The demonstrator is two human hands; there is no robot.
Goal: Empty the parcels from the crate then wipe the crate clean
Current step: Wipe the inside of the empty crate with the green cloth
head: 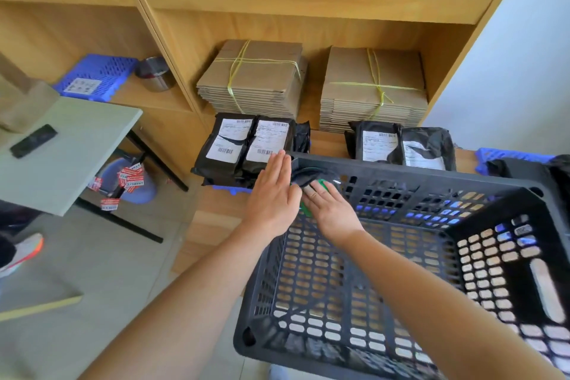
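The black plastic lattice crate [401, 171] stands tilted in front of the shelf, with no parcels inside it. My right hand [331, 211] reaches into its far left corner and presses a green cloth [324, 184] against the wall; a dark crumpled piece [303, 176] lies just above my fingers. On the outside of that same corner my left hand [274, 194] lies flat, fingers straight, holding nothing. Black parcels with white labels lie on the low shelf: one pile [243, 145] on the left and two more parcels [401, 146] on the right.
Tied bundles of flat cardboard [253, 77] fill the wooden shelf behind the parcels. A blue basket [95, 77] and a metal tin [155, 74] sit in the left bay. A grey table [71, 145] with a dark phone stands at the left, over a blue bin.
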